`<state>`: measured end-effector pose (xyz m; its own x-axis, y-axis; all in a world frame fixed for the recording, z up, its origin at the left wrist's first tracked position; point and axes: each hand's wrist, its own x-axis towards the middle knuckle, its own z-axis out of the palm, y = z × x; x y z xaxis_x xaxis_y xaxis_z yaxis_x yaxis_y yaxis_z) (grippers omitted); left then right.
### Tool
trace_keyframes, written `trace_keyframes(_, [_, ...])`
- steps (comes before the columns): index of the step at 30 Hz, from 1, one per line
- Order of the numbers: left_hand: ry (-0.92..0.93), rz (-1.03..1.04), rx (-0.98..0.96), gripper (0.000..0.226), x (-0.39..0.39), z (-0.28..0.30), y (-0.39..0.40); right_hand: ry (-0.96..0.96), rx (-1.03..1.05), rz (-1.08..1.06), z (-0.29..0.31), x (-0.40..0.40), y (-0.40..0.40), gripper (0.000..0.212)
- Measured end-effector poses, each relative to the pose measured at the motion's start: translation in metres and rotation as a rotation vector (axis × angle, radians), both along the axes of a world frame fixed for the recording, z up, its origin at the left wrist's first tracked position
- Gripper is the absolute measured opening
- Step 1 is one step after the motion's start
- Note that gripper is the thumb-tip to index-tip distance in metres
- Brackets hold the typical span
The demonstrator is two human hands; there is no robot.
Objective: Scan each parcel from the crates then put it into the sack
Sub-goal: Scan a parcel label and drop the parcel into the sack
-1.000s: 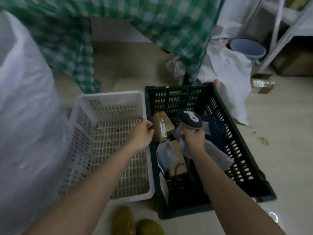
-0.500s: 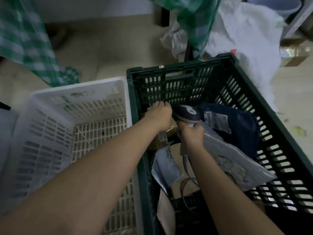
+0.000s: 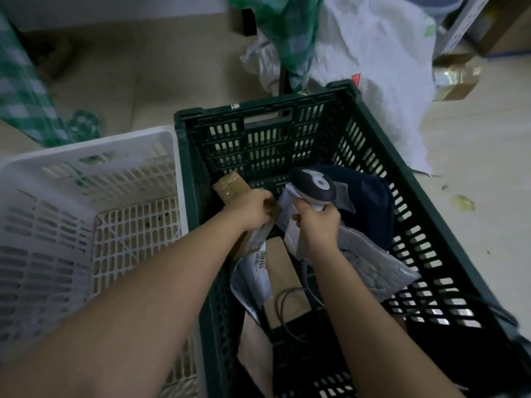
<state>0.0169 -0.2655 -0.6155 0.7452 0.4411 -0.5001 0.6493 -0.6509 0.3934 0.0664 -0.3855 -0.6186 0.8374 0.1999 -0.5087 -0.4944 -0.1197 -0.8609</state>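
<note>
My left hand (image 3: 251, 209) grips a small brown taped box parcel (image 3: 232, 185) inside the dark green crate (image 3: 258, 110). Beside it my right hand (image 3: 317, 224) holds the handle of a grey and white barcode scanner (image 3: 314, 186), whose head sits just right of the box. Its cable (image 3: 290, 300) trails down into the crate. Other parcels lie in the crate: a dark blue bag (image 3: 370, 208), a grey poly mailer (image 3: 370, 268), a white mailer with a label (image 3: 254, 271) and a flat brown box (image 3: 283, 277). The sack is out of view.
A white crate (image 3: 86, 156) with no parcels visible in it stands against the green crate's left side. Green checked cloth (image 3: 26, 90) hangs at the left and back. A crumpled white bag (image 3: 373, 53) and a taped carton (image 3: 457, 79) lie on the floor behind.
My left hand has gone from the white crate's edge into the green crate and taken hold of the brown box. The view has dipped closer over the crates; the sack has left the frame.
</note>
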Motion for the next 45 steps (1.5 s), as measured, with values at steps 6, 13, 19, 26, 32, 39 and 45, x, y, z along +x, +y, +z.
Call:
trace_keyframes(6, [-0.414, 0.434, -0.28, 0.062, -0.033, 0.059, -0.007, 0.017, 0.049, 0.02, 0.04, -0.01, -0.03, 0.032])
trace_keyframes(13, [-0.716, 0.791, -0.843, 0.073, -0.133, 0.168, -0.027, -0.068, 0.161, 0.056, 0.123, -0.057, -0.046, 0.044])
trace_keyframes(19, [-0.865, 0.913, -0.971, 0.059, -0.218, 0.235, -0.062, -0.055, 0.261, 0.178, 0.2, -0.117, -0.059, 0.038])
trace_keyframes(26, [-0.826, 0.783, -0.675, 0.091, -0.306, 0.271, -0.108, -0.119, 0.333, 0.244, 0.261, -0.182, -0.098, 0.041])
trace_keyframes(32, [-0.825, 0.606, -0.465, 0.07, -0.355, 0.288, -0.138, -0.151, 0.317, 0.258, 0.289, -0.23, -0.124, 0.039])
trace_keyframes(39, [-0.905, 0.611, -0.482, 0.083, -0.388, 0.292, -0.154, -0.187, 0.398, 0.271, 0.294, -0.268, -0.129, 0.031])
trace_keyframes(45, [-0.9, 0.694, -0.612, 0.081, -0.397, 0.29, -0.156, -0.25, 0.381, 0.27, 0.29, -0.277, -0.124, 0.039])
